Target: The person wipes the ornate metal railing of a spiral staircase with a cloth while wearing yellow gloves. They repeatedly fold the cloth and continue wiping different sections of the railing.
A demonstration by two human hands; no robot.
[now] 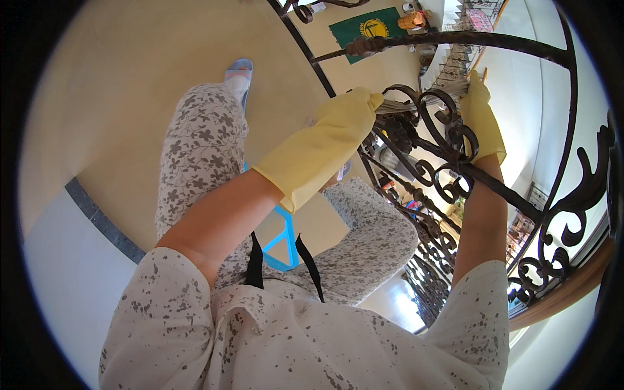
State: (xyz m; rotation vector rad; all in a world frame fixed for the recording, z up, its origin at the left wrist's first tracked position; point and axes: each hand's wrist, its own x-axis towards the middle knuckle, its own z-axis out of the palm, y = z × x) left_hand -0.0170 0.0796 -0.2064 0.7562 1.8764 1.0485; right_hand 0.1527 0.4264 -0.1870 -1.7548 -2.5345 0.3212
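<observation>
My left hand, in a yellow rubber glove, is closed on one end of a greyish cloth on the near side of a dark wrought-iron railing. On the railing's far side, my right hand wears a matching glove and grips the cloth's other end. Between the two hands the cloth runs stretched past the iron scrolls, partly hidden by them. My right forearm passes behind an iron bar. The fingertips of the right glove are hard to make out.
I sit low on a blue plastic stool on a beige floor. A brown handrail runs along the right. Through the bars show a green mat, a staircase and blurred household items on a lower level. One slipper is visible ahead.
</observation>
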